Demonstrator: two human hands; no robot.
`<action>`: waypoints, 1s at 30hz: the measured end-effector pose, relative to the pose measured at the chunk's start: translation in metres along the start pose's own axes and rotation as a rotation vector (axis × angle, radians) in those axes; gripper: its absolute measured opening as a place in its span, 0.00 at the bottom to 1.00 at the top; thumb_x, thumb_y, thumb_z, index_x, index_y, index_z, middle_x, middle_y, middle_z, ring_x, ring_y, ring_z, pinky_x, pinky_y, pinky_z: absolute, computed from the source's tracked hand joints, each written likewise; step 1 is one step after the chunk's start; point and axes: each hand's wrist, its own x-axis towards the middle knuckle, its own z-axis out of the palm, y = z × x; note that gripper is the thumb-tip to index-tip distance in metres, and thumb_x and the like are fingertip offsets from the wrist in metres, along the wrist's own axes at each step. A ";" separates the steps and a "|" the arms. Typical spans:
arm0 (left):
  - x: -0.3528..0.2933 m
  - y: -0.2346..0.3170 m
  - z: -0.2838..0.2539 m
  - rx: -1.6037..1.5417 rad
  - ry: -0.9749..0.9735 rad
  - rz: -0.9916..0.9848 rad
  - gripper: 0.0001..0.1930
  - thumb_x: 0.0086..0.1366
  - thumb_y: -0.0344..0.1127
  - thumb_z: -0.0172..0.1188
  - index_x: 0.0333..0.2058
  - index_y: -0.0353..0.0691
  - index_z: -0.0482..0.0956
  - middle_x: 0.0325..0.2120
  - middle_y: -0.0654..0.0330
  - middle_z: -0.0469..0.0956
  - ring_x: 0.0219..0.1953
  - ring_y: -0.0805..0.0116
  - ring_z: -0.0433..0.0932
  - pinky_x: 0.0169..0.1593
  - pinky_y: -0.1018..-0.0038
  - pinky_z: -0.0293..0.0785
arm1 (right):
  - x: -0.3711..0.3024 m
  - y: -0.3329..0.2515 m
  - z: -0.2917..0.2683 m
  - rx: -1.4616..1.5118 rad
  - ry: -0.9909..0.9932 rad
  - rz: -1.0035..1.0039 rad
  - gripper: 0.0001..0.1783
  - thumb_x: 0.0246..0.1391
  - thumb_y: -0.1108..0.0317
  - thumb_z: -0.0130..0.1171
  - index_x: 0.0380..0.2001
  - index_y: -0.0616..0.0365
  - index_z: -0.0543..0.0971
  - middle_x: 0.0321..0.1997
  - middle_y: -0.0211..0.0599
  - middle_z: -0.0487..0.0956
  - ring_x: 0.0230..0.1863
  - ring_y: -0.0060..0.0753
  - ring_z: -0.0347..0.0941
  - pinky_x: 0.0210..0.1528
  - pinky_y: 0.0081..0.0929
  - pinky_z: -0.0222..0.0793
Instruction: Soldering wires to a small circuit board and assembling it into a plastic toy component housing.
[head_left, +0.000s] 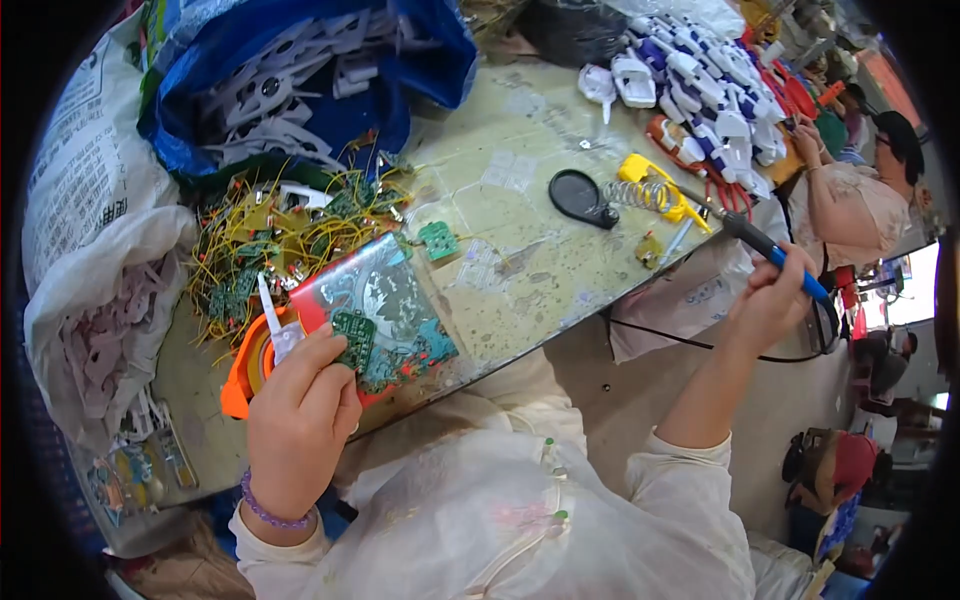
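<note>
My left hand [303, 405] pinches a small green circuit board [353, 338] between thumb and fingers, above a flat work pad [385, 300] with red edges and a worn, solder-spotted top. Right beside those fingers is a white pointed plastic piece [273, 315]; whether the hand touches it I cannot tell. An orange tape dispenser [238, 380] sits partly behind the hand. Off the table's right edge, my right hand [777, 290] grips a soldering iron [765, 247] by its blue handle. Its metal end points into the yellow iron stand [640, 172] with a coil spring [640, 195].
Wired circuit boards [255, 245] lie heaped at left, below a blue bag [425, 60] of white plastic parts. A black round lid-like piece [580, 197] and a loose green board [437, 240] rest mid-table. White-and-purple housings [710, 90] pile up far right; another person [850, 205] sits beyond.
</note>
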 end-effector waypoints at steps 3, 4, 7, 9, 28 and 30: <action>-0.001 0.000 0.002 -0.002 0.007 -0.016 0.07 0.49 0.22 0.63 0.28 0.33 0.77 0.39 0.54 0.78 0.45 0.55 0.78 0.45 0.65 0.76 | 0.006 -0.005 -0.002 0.045 -0.020 -0.060 0.13 0.59 0.62 0.52 0.28 0.63 0.74 0.13 0.27 0.66 0.14 0.13 0.57 0.18 0.13 0.50; -0.001 0.000 0.002 -0.008 0.012 -0.012 0.07 0.49 0.22 0.63 0.28 0.34 0.77 0.39 0.54 0.78 0.45 0.55 0.78 0.45 0.65 0.76 | 0.006 -0.007 -0.003 0.043 -0.045 -0.081 0.13 0.59 0.63 0.52 0.29 0.63 0.75 0.14 0.27 0.66 0.14 0.14 0.58 0.18 0.13 0.51; -0.001 0.000 0.002 -0.016 0.015 -0.009 0.07 0.49 0.22 0.63 0.28 0.34 0.77 0.39 0.54 0.78 0.45 0.55 0.78 0.45 0.65 0.76 | 0.007 -0.008 0.006 -0.043 -0.078 -0.072 0.12 0.59 0.64 0.52 0.30 0.62 0.75 0.17 0.27 0.68 0.15 0.14 0.60 0.19 0.12 0.52; 0.001 0.000 0.002 -0.018 0.018 -0.012 0.07 0.49 0.22 0.63 0.28 0.34 0.76 0.39 0.54 0.78 0.46 0.56 0.78 0.45 0.65 0.76 | 0.008 -0.005 0.014 -0.086 -0.154 -0.070 0.12 0.59 0.63 0.51 0.29 0.62 0.75 0.17 0.27 0.68 0.16 0.13 0.60 0.18 0.12 0.52; 0.001 -0.003 0.001 -0.062 -0.003 0.015 0.07 0.50 0.23 0.63 0.29 0.35 0.76 0.39 0.55 0.78 0.47 0.57 0.78 0.46 0.66 0.76 | -0.021 0.052 0.045 -0.234 -0.449 0.066 0.11 0.61 0.63 0.54 0.32 0.61 0.76 0.24 0.25 0.71 0.27 0.15 0.62 0.31 0.17 0.60; 0.003 -0.005 0.001 -0.075 -0.006 0.039 0.07 0.50 0.24 0.62 0.30 0.36 0.76 0.40 0.56 0.77 0.46 0.58 0.78 0.45 0.68 0.77 | -0.030 0.044 0.048 -0.025 -0.411 0.168 0.11 0.59 0.67 0.56 0.42 0.62 0.74 0.25 0.25 0.72 0.27 0.12 0.63 0.29 0.13 0.60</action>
